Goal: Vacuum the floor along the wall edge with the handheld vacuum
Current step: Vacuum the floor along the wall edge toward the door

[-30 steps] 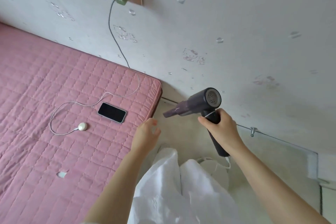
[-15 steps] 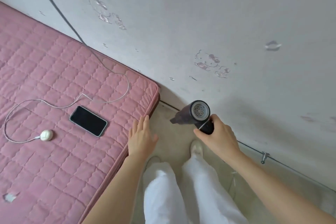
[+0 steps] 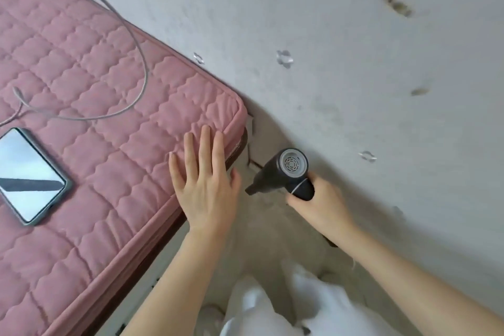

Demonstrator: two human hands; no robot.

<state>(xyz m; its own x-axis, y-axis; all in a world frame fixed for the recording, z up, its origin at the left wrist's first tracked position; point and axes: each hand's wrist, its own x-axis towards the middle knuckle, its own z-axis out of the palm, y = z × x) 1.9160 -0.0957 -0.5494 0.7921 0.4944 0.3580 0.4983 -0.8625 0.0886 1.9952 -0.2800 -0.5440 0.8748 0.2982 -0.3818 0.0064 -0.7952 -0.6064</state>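
I am observing the right hand [image 3: 321, 204] clamping its grip around the handle of the vacuum [image 3: 283, 172]. The vacuum is hanging low in the gap between the bed [image 3: 95, 144] and the wall [image 3: 354, 76], its round vented rear facing the camera and its nozzle pointing down and left toward the floor [image 3: 261, 229] near the bed corner. Whether the nozzle is touching the floor, I cannot tell.

I am seeing the left hand [image 3: 207, 185] lying flat, fingers spread and holding nothing, palm down on the pink quilted mattress near its corner edge. A phone [image 3: 30, 174] is lying screen up on the bed at far left, well apart from the hand. A grey cable [image 3: 141, 68] is trailing across the mattress above it. White trouser legs [image 3: 286, 305] are showing at the bottom, standing on the floor between bed and wall.
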